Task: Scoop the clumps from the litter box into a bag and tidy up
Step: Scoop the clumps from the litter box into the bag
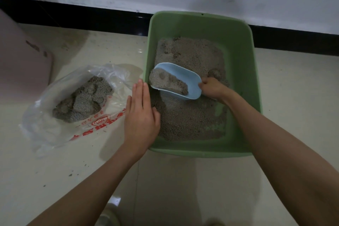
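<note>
Green plastic litter box (pixel 244 71) sits on the tile floor (pixel 183 180) against the wall, and the right hand (pixel 212 88) has its fingers curled tight around the back end of a light blue scoop (pixel 185 79) that's loaded with litter and what look like a couple of clumps (pixel 166 80). So I'd say we're mid-scoop, with the load lifted or just about lifted out of the litter near the box's left wall. Left hand (pixel 141 115) is flat with fingers straight and together, resting along the left rim of the box, thumb hooked just inside, holding nothing, probably just steadying the box. A clear plastic bag (pixel 60 115) with red print lies open on the floor just left of the box, already holding a decent grey pile of scooped stuff. Next move, by my guess, is carrying the scoop level over that left rim and tipping it into the bag mouth without spilling; the opening looks floppy, so the free hand may need to hold it open. Right forearm reaches in from the lower right, wrist bent toward the bag.
</note>
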Tool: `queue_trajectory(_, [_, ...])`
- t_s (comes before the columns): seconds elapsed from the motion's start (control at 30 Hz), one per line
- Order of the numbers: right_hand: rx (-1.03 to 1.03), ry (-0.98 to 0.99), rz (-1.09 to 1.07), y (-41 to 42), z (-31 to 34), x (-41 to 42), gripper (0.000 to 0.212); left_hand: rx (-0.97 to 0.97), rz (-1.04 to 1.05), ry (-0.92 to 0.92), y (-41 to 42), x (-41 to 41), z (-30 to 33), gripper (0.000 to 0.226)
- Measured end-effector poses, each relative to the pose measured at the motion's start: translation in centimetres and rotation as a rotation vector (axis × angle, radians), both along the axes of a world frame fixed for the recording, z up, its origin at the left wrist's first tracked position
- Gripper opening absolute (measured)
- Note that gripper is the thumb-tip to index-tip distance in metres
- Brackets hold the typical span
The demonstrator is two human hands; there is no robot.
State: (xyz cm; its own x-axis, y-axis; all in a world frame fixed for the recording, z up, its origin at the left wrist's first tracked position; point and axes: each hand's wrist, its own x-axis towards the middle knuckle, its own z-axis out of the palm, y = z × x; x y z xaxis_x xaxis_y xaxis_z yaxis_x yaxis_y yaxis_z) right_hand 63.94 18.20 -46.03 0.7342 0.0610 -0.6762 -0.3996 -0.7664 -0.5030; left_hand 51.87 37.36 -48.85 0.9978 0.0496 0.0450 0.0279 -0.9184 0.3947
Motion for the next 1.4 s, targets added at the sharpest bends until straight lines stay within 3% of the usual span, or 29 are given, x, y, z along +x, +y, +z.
queue_trajectory(0.23, [-0.006,-0.054,-0.02,-1.3,1.7,0.5,0.032,-0.018,0.004,-0.003,0.0,0.0,0.1,0.063])
queue_trajectory(0.47, [-0.409,-0.038,0.196,-1.4,2.5,3.7,0.024,-0.019,0.009,-0.005,0.0,0.0,0.1,0.062])
queue_trajectory(0.7, [-0.572,-0.122,0.275,0.2,2.2,6.1,0.033,-0.022,0.016,-0.004,-0.1,0.1,0.0,0.061])
queue_trajectory(0.97, [-0.465,-0.168,0.205,2.5,0.2,5.1,0.033,-0.039,0.021,0.008,-0.2,0.1,0.1,0.062])
queue_trajectory(1.17, [-0.241,-0.129,0.099,0.8,-1.1,3.8,0.026,-0.043,0.018,0.011,-0.1,0.2,0.0,0.062])
queue_trajectory(1.4, [-0.035,-0.157,-0.122,-0.7,0.4,2.0,0.036,-0.038,0.011,0.003,0.0,0.1,-0.1,0.062])
